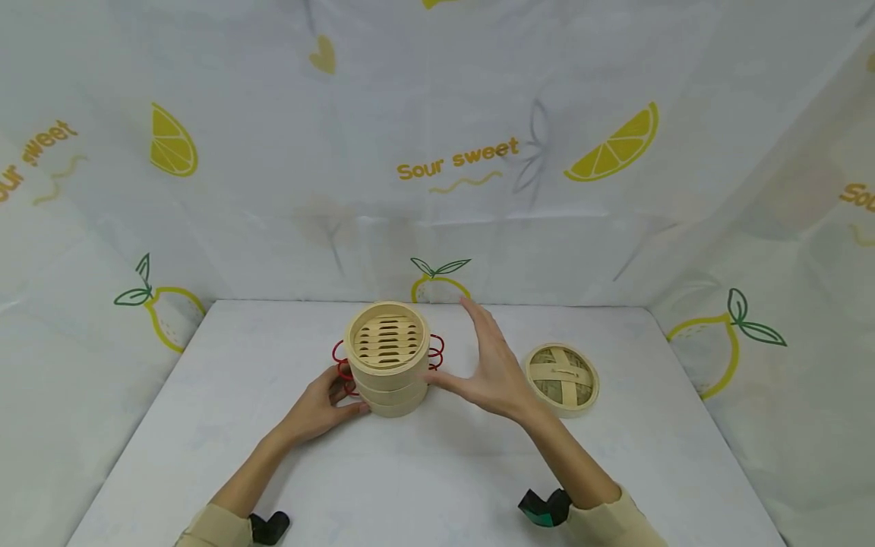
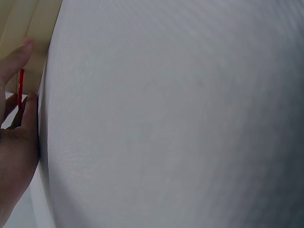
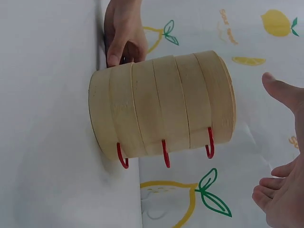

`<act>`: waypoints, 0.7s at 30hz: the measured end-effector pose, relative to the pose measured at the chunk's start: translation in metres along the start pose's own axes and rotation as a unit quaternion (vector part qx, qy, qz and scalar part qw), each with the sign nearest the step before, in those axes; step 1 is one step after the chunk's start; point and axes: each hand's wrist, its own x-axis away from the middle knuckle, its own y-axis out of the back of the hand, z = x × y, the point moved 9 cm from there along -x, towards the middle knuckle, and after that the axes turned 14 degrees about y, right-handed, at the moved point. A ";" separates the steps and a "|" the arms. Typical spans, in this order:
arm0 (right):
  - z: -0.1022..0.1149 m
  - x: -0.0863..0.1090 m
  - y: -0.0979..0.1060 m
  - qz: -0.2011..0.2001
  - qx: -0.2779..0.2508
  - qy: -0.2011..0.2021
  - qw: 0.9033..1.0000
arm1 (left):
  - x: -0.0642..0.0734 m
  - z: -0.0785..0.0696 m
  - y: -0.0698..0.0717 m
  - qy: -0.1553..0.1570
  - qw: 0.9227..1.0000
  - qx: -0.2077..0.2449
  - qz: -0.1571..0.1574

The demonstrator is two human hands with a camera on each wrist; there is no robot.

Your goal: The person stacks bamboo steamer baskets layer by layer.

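In the head view, with the steamer stack (image 1: 391, 384) as the middle of the dial, the left sleeve (image 1: 217, 526) comes in at eight o'clock, a black piece (image 1: 271, 528) beside its cuff. Nearer in on the same line, the left hand (image 1: 317, 409) grips the foot of the stack, its thumb on the lowest tier's near side and its other fingers bent in behind, next to the red loops (image 3: 211, 142). The stack stands upright on the white bench (image 1: 410, 486): three round bamboo tiers, one on another, with slats showing in the top one. The loops stick out from its sides at nine and three o'clock. Just beside it at three o'clock is the right hand (image 1: 488, 376), thumb spread well away from the fingers; in the right wrist view a gap parts it from the stack. Farther out at three o'clock, the lid (image 1: 563, 372) lies flat on the bench, its crossed bamboo strips facing up. The right sleeve (image 1: 615, 520) lies at four o'clock, another black piece (image 1: 557, 505) by its cuff.
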 end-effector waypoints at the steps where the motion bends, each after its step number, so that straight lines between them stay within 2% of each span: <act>1: -0.001 0.002 0.003 -0.002 0.002 0.000 1.000 | 0.000 0.000 0.000 0.002 1.000 0.000 -0.001; 12: -0.030 0.031 0.032 -0.026 0.017 -0.008 0.999 | 0.000 0.001 0.000 0.001 1.000 -0.001 -0.002; 21: -0.059 0.056 0.039 -0.049 0.017 -0.020 0.998 | 0.000 0.001 0.001 0.001 1.000 -0.001 -0.002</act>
